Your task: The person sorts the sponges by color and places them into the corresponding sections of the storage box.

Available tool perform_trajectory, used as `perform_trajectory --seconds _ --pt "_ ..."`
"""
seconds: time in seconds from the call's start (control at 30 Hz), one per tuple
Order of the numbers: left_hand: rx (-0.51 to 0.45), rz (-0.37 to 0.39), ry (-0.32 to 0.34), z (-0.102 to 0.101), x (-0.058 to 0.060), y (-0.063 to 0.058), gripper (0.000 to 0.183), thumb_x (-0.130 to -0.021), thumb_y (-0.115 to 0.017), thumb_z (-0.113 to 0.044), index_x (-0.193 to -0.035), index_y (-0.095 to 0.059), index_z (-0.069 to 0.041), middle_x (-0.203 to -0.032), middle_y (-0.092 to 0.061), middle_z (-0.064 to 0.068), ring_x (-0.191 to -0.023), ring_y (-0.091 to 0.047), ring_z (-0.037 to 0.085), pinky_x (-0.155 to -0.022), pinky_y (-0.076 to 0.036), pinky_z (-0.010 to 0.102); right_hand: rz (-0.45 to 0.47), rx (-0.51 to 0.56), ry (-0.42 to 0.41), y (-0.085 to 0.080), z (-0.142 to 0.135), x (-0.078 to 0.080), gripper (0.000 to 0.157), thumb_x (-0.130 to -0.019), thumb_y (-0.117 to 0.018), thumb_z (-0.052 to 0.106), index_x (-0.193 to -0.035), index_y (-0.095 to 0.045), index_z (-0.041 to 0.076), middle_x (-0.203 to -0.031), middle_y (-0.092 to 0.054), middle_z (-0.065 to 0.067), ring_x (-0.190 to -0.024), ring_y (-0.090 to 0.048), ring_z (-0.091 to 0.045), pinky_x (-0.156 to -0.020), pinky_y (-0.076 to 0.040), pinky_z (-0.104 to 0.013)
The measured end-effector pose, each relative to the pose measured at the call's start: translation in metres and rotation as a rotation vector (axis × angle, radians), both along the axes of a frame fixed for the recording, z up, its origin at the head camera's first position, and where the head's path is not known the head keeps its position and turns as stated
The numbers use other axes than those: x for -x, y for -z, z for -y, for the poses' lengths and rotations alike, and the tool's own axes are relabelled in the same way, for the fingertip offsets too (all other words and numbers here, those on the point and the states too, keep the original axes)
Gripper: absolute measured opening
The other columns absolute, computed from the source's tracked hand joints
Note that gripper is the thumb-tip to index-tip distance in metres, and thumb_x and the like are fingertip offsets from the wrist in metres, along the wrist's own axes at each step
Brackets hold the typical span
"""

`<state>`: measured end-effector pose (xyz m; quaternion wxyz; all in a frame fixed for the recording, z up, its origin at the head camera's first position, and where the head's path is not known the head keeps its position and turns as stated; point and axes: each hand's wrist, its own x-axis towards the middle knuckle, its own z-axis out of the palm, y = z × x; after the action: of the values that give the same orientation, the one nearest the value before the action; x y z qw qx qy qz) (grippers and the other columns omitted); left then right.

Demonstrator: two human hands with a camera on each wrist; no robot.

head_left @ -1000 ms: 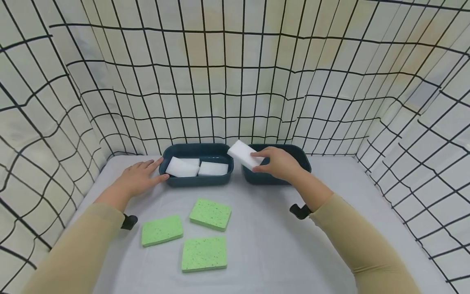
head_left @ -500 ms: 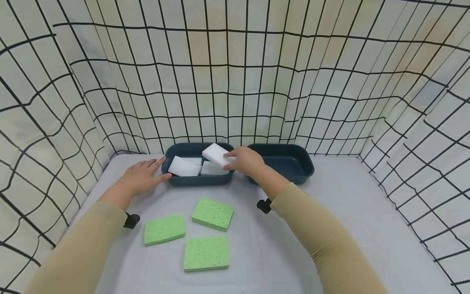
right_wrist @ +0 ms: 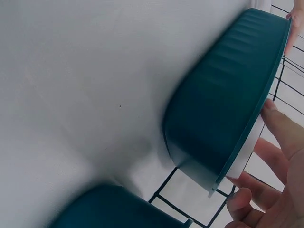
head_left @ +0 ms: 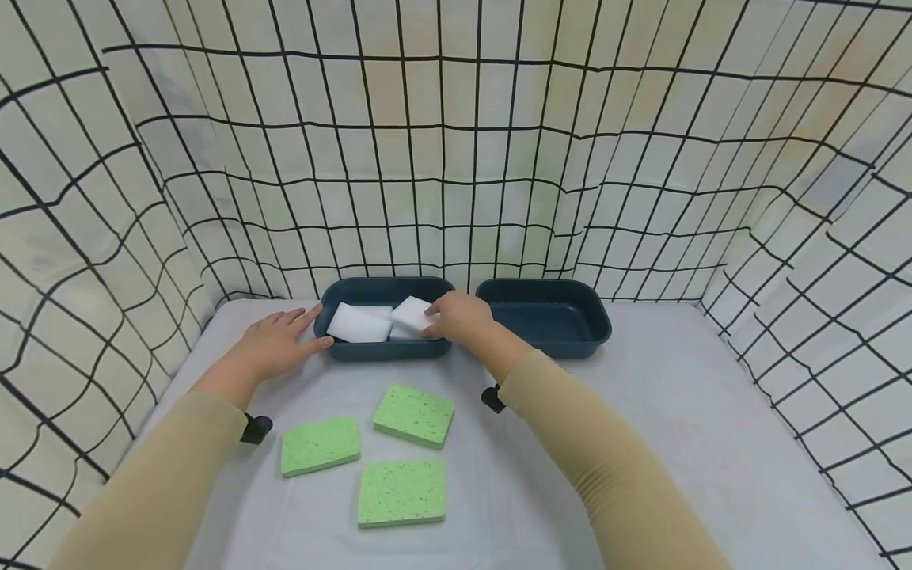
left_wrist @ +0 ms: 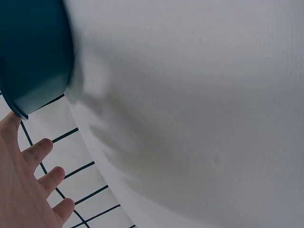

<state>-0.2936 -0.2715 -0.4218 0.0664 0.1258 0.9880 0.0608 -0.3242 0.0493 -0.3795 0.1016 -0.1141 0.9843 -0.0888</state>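
Observation:
My right hand (head_left: 461, 317) pinches a white sponge block (head_left: 412, 313) over the right part of the left dark teal bin (head_left: 388, 351). In the right wrist view the thumb and fingers hold the white block (right_wrist: 247, 149) at the rim of that bin (right_wrist: 223, 90). Under and beside it in the bin lie other white blocks (head_left: 359, 323), partly covered. At the bin's left end my left hand (head_left: 274, 344) touches the rim with its fingers spread. The left wrist view has this hand (left_wrist: 23, 180) against the rim, its fingers fairly straight.
To the right stands a second dark teal bin (head_left: 545, 321) with nothing visible inside. Three green speckled sponges, a left one (head_left: 321, 446), an upper one (head_left: 413, 416) and a front one (head_left: 401, 492), lie on the white table (head_left: 677, 412). Black netting (head_left: 456, 158) surrounds the table's back and sides.
My right hand has carried the white block leftward from the right bin's near corner to the left bin, then lowered it. The left hand stays on the rim.

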Motion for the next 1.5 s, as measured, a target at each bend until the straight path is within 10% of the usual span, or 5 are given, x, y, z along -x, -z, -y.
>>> perform_trajectory --seconds 0.97,1.5 --pt "-0.002 0.012 -0.01 -0.001 0.0 0.002 0.094 -0.093 -0.029 -0.077 -0.161 -0.012 -0.014 -0.156 -0.023 0.031 -0.139 -0.02 0.056 -0.108 -0.018 0.073 -0.023 0.272 0.038 -0.017 -0.042 -0.009 0.058 -0.085 -0.073 0.055 -0.139 -0.059 0.036 -0.15 -0.047 -0.001 -0.132 -0.049 -0.023 -0.096 -0.049 -0.046" --pt "0.007 0.011 -0.009 -0.005 -0.002 -0.003 0.089 -0.097 -0.032 -0.071 -0.16 -0.011 -0.012 -0.156 -0.022 0.032 -0.139 -0.02 0.056 -0.107 -0.018 0.074 -0.04 0.379 0.142 -0.016 -0.132 -0.022 0.063 -0.084 -0.072 0.058 -0.142 -0.054 0.04 -0.127 -0.058 0.002 -0.104 -0.055 -0.022 -0.084 -0.049 -0.042"
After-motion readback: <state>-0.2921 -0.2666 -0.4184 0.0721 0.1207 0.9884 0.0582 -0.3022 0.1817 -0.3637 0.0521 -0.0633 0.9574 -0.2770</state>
